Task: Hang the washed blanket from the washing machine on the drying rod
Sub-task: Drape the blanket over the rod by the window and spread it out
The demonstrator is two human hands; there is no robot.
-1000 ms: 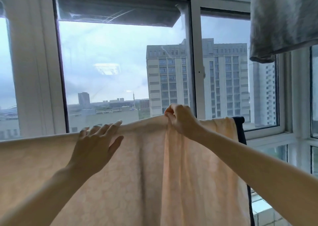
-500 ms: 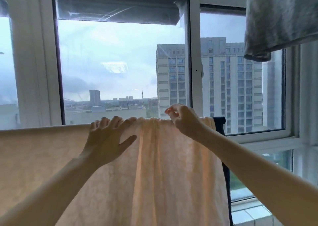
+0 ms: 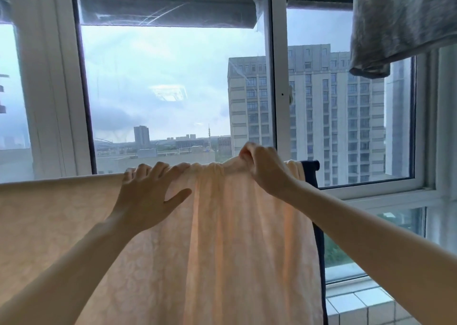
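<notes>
The peach blanket (image 3: 222,238) hangs over the hidden drying rod, its fold running left-right across mid-frame, bunched between the flat, spread-fingered left hand (image 3: 148,201) and the right hand (image 3: 264,171) pinching the fold right of centre

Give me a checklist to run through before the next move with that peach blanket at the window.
1. Blanket draped over the rod: ok, though the rod itself is hidden under it.
2. Left hand resting flat on the top edge: ok.
3. Right hand pinching the top fold: ok.
4. Fabric smooth between the hands: not ok, gathered in pleats.
5. Room to spread rightward: cannot tell; a dark blue cloth hangs against that edge.
6. Bottom clear of the floor: cannot tell, out of view.
</notes>
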